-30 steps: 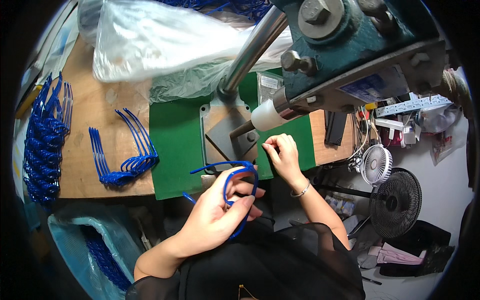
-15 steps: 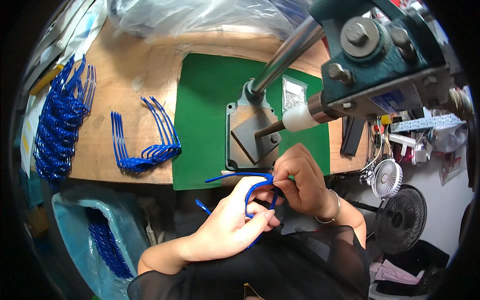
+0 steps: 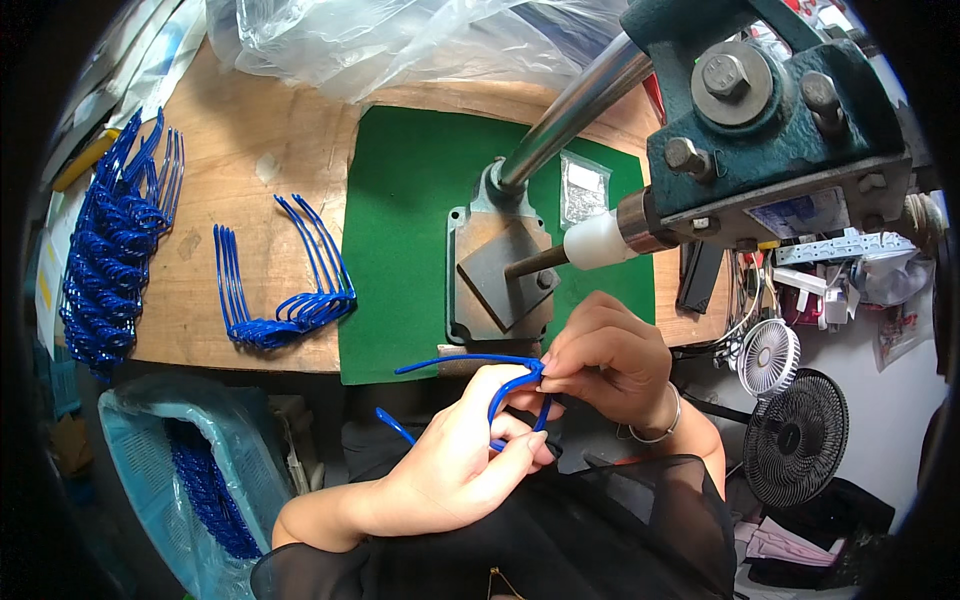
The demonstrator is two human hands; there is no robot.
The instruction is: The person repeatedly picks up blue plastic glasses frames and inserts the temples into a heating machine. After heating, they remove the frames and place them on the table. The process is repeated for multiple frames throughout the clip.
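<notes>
A blue glasses frame (image 3: 497, 396) is held in front of my body, below the near edge of the green mat. My left hand (image 3: 450, 460) is closed around its rims, with one temple arm stretching out leftward above the hand and the other arm's tip showing lower down. At the frame's right corner, where the upper arm meets the front, my right hand (image 3: 612, 365) pinches with thumb and fingers. Any small part between those fingertips is too small to make out. Just beyond my hands stands a hand press (image 3: 790, 130), its ram pointing over a dark square plate (image 3: 510, 275).
Several blue glasses frames (image 3: 290, 322) stand nested on the wooden table, beside a bigger stack (image 3: 110, 250). A lined blue basket (image 3: 140, 480) holds more. A bag of small metal parts (image 3: 583, 190) lies on the green mat (image 3: 400, 200). Fans (image 3: 797, 437) stand at right.
The view has shifted slightly. My hands, still on the same glasses frame, have turned it a little, and the right fingers have moved slightly at its corner.
</notes>
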